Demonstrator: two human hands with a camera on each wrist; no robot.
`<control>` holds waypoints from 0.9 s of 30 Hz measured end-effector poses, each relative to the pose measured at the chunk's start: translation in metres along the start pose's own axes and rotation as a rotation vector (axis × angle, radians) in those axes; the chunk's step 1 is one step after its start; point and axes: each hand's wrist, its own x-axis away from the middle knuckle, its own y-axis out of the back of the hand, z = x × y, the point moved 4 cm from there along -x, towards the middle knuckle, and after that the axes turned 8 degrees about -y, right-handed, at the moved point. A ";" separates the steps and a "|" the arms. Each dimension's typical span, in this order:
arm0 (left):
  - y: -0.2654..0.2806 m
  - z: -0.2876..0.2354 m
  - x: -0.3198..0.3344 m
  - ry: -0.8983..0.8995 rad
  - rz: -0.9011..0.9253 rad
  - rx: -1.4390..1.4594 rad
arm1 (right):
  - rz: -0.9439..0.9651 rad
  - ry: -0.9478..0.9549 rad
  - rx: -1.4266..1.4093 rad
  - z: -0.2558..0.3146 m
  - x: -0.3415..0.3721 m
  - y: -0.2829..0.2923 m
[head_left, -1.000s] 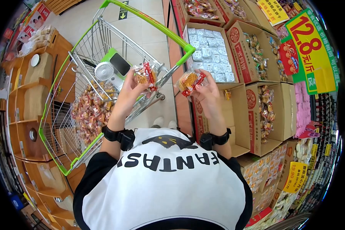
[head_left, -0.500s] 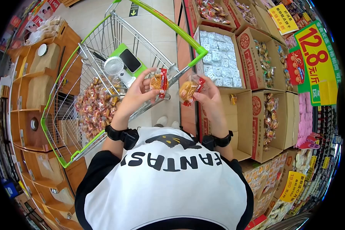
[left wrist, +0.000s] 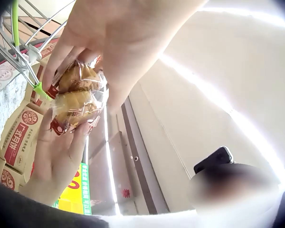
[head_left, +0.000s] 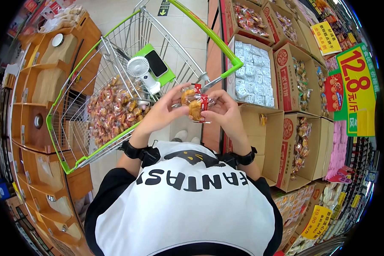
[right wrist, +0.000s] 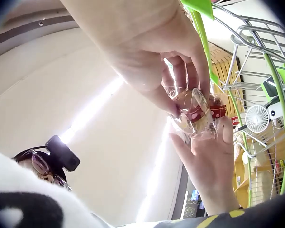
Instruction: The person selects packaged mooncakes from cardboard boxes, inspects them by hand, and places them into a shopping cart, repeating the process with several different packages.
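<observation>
In front of the shirt, my left hand (head_left: pixel 166 113) and right hand (head_left: pixel 227 114) are brought together. The left hand holds a mooncake (left wrist: pixel 79 77) in a clear wrapper with red print between thumb and fingers. My right hand pinches a second wrapped mooncake (head_left: pixel 196 109), its thumb on the near side. This one overlaps the first in the head view, and in the left wrist view the two lie right against each other. Beyond the left hand is a shopping cart (head_left: pixel 232 59) with a heap of similar wrapped mooncakes (head_left: pixel 115 109) in it.
A white fan (head_left: pixel 138 67) and a phone (head_left: pixel 156 64) lie on the cart's green panel. Cardboard cartons (head_left: pixel 287 64) of wrapped goods line the right side, one with white packets (head_left: pixel 254 77). Wooden shelves (head_left: pixel 34 98) stand at left, a price sign (head_left: pixel 356 89) at far right.
My hands, apart a second ago with one mooncake each, have come together, so the two mooncakes now overlap. The cart and cartons have shifted right and down in the head view.
</observation>
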 end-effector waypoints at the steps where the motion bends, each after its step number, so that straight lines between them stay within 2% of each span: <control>1: -0.002 0.000 0.002 -0.060 0.008 -0.057 | 0.010 0.000 0.002 -0.003 -0.002 0.000; 2: -0.004 -0.001 0.004 -0.120 0.016 -0.115 | 0.021 0.037 0.057 -0.008 -0.004 0.000; 6: -0.001 -0.004 0.014 -0.050 -0.019 -0.235 | 0.048 0.047 0.147 -0.023 -0.010 -0.003; 9: 0.004 -0.005 0.023 -0.042 -0.067 -0.168 | 0.077 -0.033 0.092 -0.017 -0.012 -0.018; 11: 0.013 0.001 0.030 -0.049 -0.124 -0.085 | 0.105 -0.022 0.121 -0.020 -0.018 -0.026; 14: 0.030 0.000 0.043 -0.116 -0.175 -0.135 | 0.173 -0.015 0.179 -0.023 -0.029 -0.043; 16: 0.039 -0.003 0.055 -0.151 -0.256 -0.110 | 0.231 -0.024 0.213 -0.028 -0.037 -0.057; 18: 0.053 -0.001 0.071 -0.061 -0.372 -0.127 | 0.290 -0.049 0.217 -0.034 -0.044 -0.070; 23: 0.081 0.007 0.112 -0.041 -0.549 -0.213 | 0.454 -0.027 0.414 -0.048 -0.053 -0.100; 25: 0.083 0.002 0.124 -0.045 -0.626 -0.171 | 0.536 -0.141 0.438 -0.054 -0.050 -0.115; 27: 0.086 0.002 0.136 -0.049 -0.701 -0.128 | 0.602 -0.146 0.441 -0.064 -0.050 -0.126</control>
